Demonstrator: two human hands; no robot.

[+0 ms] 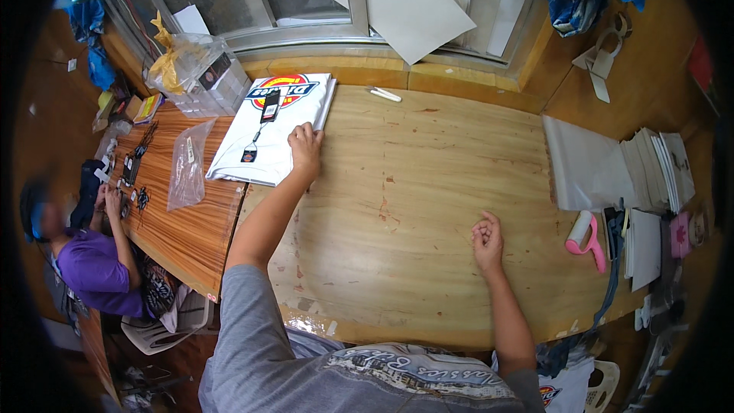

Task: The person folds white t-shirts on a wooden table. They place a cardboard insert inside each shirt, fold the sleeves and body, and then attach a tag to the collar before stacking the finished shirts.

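At the left of the pale wooden table (397, 275) lies a folded white T-shirt (264, 149) with a red, yellow and blue chest print. It looks to lie on a small stack. A black hang tag (270, 106) on a cord rests over its front. My left hand (306, 151) is at the shirt's right edge, its bent fingers closed on that edge; the fingertips are partly hidden. Over the right half of the table is my right hand (487, 243), palm partly turned up, fingers loosely curled and apart with nothing in them.
White thread snips (384, 94) lie near the window sill. At right are a pink lint roller (587, 241) and clear plastic bags (589, 164). A plastic bag (189, 164) lies on the darker table (202, 241), where a co-worker in purple (95, 275) sits handling small items.
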